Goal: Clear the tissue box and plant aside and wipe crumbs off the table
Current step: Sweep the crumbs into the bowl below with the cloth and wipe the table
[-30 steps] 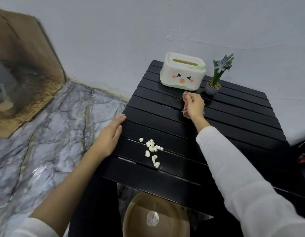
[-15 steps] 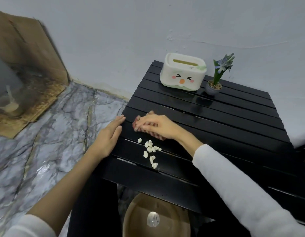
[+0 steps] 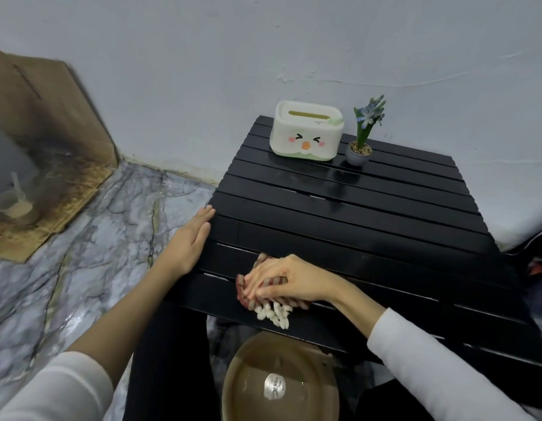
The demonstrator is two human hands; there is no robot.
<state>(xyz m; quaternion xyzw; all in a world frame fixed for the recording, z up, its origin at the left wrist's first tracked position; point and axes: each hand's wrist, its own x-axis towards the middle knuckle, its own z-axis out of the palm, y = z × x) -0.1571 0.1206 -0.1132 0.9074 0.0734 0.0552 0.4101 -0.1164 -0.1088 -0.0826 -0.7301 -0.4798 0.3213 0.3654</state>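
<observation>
A black slatted table (image 3: 369,214) fills the right half of the view. At its far edge stand a white tissue box (image 3: 307,132) with a cartoon face and, right of it, a small potted plant (image 3: 362,138) with blue flowers. My right hand (image 3: 291,279) presses flat on a red-and-white striped cloth (image 3: 275,282) near the table's front edge. A bunch of white crumbs (image 3: 272,312) lies just in front of the cloth, close to the edge. My left hand (image 3: 189,238) rests flat against the table's left edge, fingers together, holding nothing.
A round brown bowl (image 3: 278,378) sits below the table's front edge, under the crumbs. Marble-patterned floor (image 3: 81,253) spreads to the left. Stained cardboard (image 3: 45,165) leans in the far left corner against the pale wall.
My right hand has swept the cloth from near the tissue box toward me, pushing the scattered crumbs into a bunch at the front edge. My left hand has stayed put.
</observation>
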